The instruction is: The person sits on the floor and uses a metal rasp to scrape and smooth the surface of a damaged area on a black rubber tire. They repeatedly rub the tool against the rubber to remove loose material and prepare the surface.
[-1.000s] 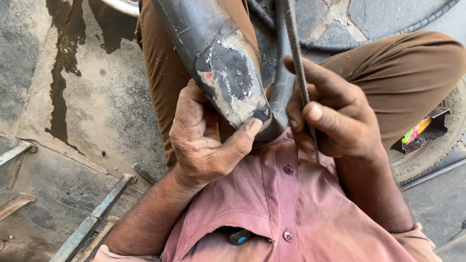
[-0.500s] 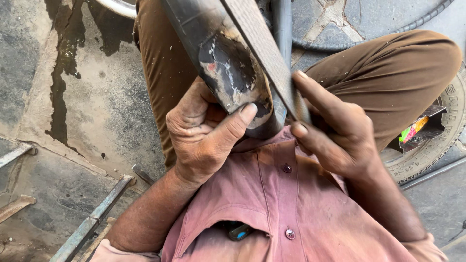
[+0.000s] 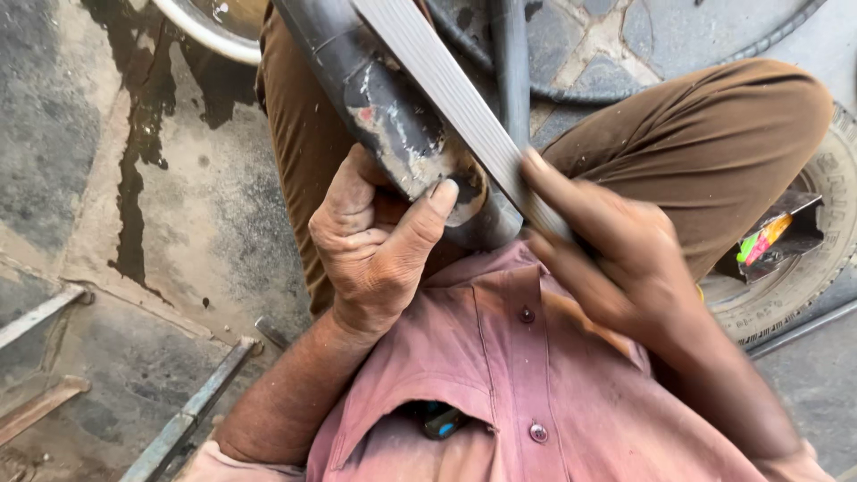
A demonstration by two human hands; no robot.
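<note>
Two hands work against the chest in the head view. Left hand (image 3: 379, 245) clamps a black rubber tube (image 3: 393, 116), thumb pressed on its scuffed grey patch. Right hand (image 3: 607, 259), motion-blurred, pinches a flat metal file (image 3: 455, 98) lying across that patch.

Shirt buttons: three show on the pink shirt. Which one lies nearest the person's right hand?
The top button, just below the right hand; the others sit lower.
</note>
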